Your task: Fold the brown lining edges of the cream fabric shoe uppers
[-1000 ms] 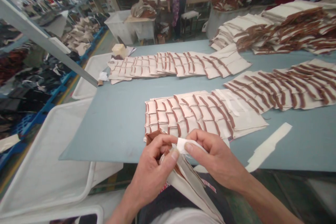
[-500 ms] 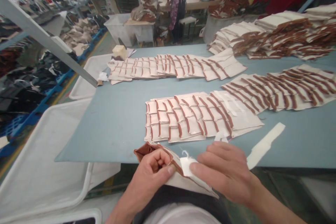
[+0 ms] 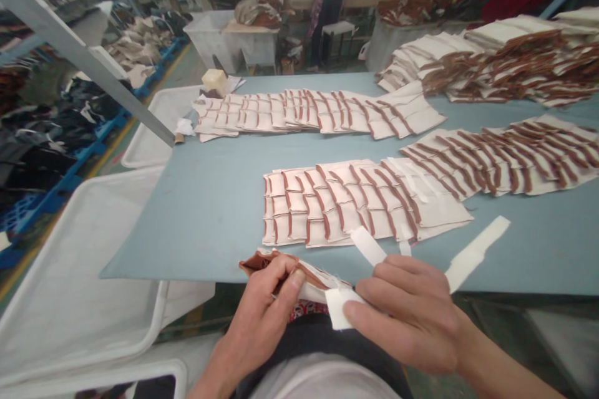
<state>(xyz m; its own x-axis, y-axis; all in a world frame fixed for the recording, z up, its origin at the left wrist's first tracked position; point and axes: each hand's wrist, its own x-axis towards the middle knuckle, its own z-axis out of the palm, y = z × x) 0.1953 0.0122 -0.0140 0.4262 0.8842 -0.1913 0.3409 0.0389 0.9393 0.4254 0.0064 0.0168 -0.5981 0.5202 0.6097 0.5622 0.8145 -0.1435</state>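
Note:
My left hand (image 3: pixel 264 305) pinches a cream fabric piece (image 3: pixel 314 292) with a brown lining at the near table edge. Its brown end stands open like a pouch, pointing left. In my right hand (image 3: pixel 414 308), thumb and fingers close on a white strip (image 3: pixel 337 313) whose end sticks out beside the fabric's right part. Another white length (image 3: pixel 367 245) shows above the knuckles; whether it is the same strip, I cannot tell. A few loose threads hang near the fabric. Just beyond my hands lies an overlapping row of cream pieces with brown edges (image 3: pixel 346 196).
A longer white strip (image 3: pixel 477 252) lies right of my right hand on the blue-grey table (image 3: pixel 196 212). More fabric rows (image 3: pixel 281 113) and a tall stack (image 3: pixel 505 59) lie farther back. White bins (image 3: pixel 79 274) stand left, below a slanting metal post (image 3: pixel 93 53).
My right hand has drawn the white strip down and slightly right, off the fabric's brown edge. A white length now shows above its knuckles. The left hand keeps its pinch.

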